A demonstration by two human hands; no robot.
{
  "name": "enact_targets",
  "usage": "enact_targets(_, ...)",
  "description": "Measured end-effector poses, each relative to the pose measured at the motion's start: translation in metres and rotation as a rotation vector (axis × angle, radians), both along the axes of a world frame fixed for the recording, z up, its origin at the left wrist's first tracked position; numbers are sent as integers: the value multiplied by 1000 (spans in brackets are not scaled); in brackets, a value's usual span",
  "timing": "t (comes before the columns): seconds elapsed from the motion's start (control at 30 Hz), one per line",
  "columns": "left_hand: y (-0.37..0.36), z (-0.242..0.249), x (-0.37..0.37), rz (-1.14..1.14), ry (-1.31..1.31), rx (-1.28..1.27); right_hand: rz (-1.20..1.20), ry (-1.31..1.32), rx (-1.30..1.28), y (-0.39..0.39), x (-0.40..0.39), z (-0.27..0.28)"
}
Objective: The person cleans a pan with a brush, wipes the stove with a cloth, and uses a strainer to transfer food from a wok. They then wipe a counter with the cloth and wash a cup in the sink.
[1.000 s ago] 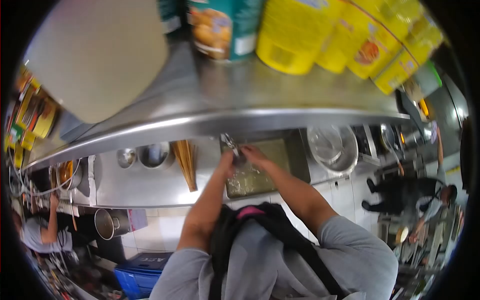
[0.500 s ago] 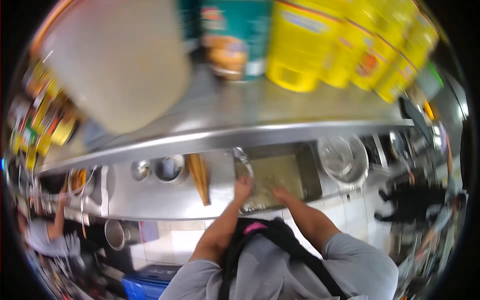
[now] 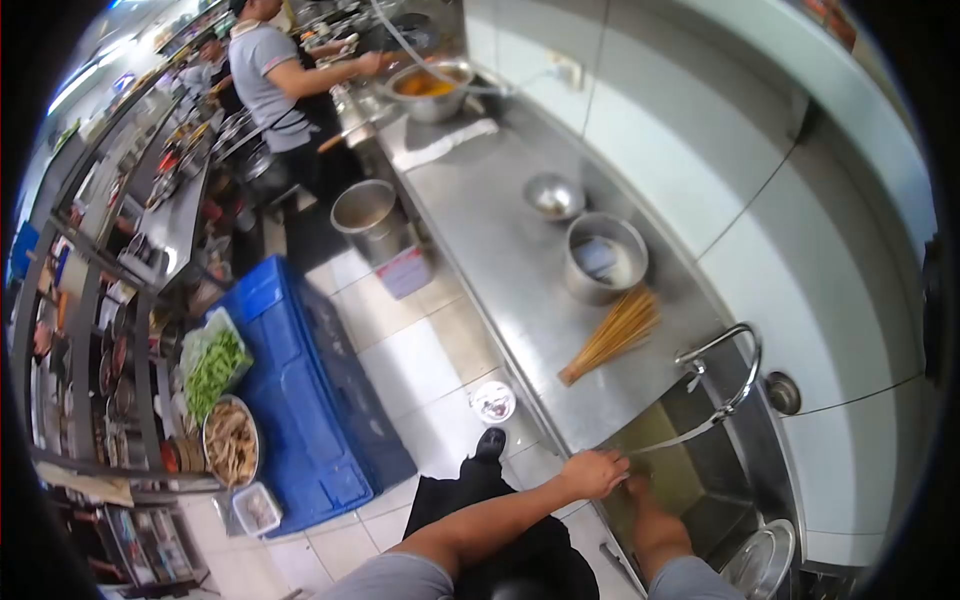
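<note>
My left hand (image 3: pixel 596 473) is over the near edge of the steel sink (image 3: pixel 700 515), its fingers curled in. Whatever they hold, if anything, is too small to make out. Just beyond it, my right hand (image 3: pixel 637 487) reaches down into the sink; its fingers are hidden. Cloudy yellowish water (image 3: pixel 655 465) stands in the basin. From the curved faucet (image 3: pixel 752 362) a pale strand, a water stream or a thin hose, runs toward my left hand. On the counter beside the sink lies a bundle of thin bamboo sticks (image 3: pixel 617 333).
A steel pot (image 3: pixel 607 258) and small bowl (image 3: pixel 553 197) stand along the steel counter (image 3: pixel 470 240). Blue bins (image 3: pixel 300 390) with a bowl of food (image 3: pixel 231 443) on top are to the left. A tub (image 3: pixel 493 401) sits on the floor. A co-worker (image 3: pixel 275 75) stands farther along.
My view has swung left and away from the shelf of yellow containers, toward the counter's length and the floor. Both hands stay at the sink and appear closer together.
</note>
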State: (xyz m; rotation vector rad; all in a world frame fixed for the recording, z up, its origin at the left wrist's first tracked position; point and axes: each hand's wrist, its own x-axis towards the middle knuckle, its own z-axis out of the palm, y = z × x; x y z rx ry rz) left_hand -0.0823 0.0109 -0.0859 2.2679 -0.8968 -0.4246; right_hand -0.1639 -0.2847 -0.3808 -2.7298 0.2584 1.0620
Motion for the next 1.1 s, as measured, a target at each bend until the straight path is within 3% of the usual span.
enact_targets(0.17, -4, -9, -10, 73, -110, -38, 139, 179, -84, 20, 7, -11)
enact_targets(0.27, -6, -7, -11, 99, -106, -26, 170, 154, -97, 26, 8, 8)
enact_targets(0.43, -8, -10, -12, 90, -87, 19, 157, 5, -139, 31, 8, 41)
enact_targets(0.53, -9, -7, -12, 100, -59, 48, 62, 157, -40, -1, 19, 28)
enact_targets(0.6, -10, -5, -13, 107, -49, 54, 22, -215, 52, -22, 3, -16)
enact_targets(0.63, -10, -4, -12, 111, -38, 59, 24, -219, 55, -19, 3, -17)
enact_targets(0.7, -10, -6, -12, 112, -49, 59, 795, 17, -340, -6, -1, -11)
enact_targets(0.73, -11, -8, -13, 109, -56, 57, 796, 17, -338, -4, 0, -4)
enact_targets(0.8, -10, -3, -14, 122, -55, 58, 214, 47, -4, -6, 10, 14)
enact_targets(0.83, -10, 0, -14, 135, -55, 56, 115, 31, 41, -4, 10, 17)
enact_targets(1.1, -13, -2, -17, 168, -68, 52, 185, 39, -22, 27, 7, 6)
